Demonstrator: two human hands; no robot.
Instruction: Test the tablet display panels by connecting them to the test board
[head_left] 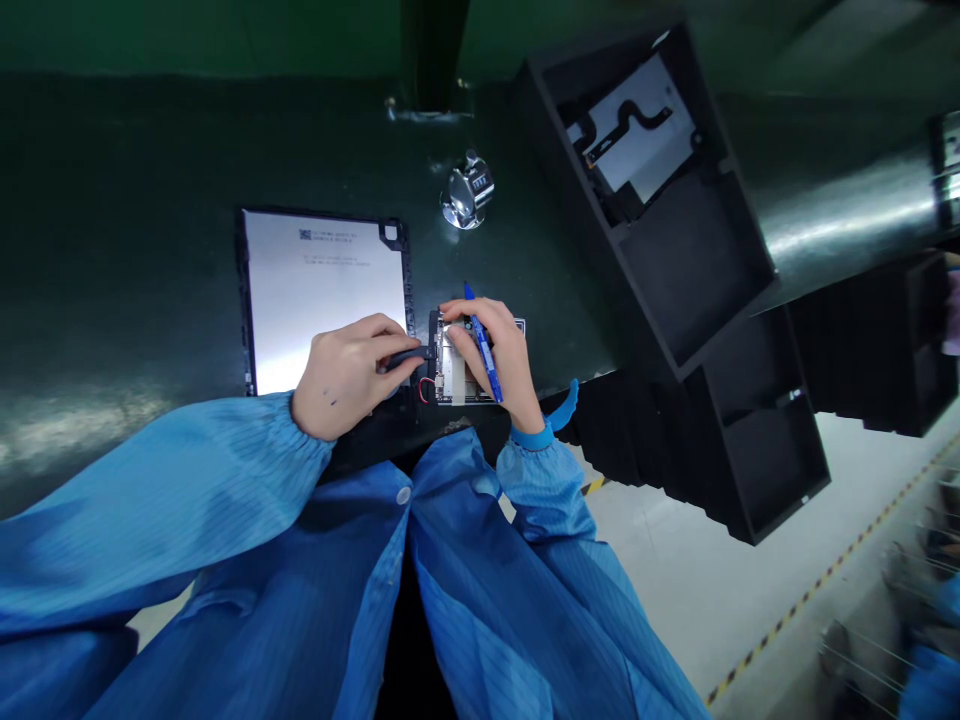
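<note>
An electronics workshop or factory floor is indicated by the dark green bench (135,260), the opened electronic unit (448,380), the black divided tray (690,270), the blue work coat (285,580), the wrist strap (564,408) and the yellow-and-black floor tape (825,576).

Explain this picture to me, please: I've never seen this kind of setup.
There is no machine here, just a person's two bare hands, seen from a camera worn on their head. On the dark table lie a dark-edged pale panel, a small electronic module, a shiny metal counter and a black tray holding parts. The left hand pinches a slim black piece by the module's edge. The right hand is at the module, with a blue pen lying across its fingers.
</note>
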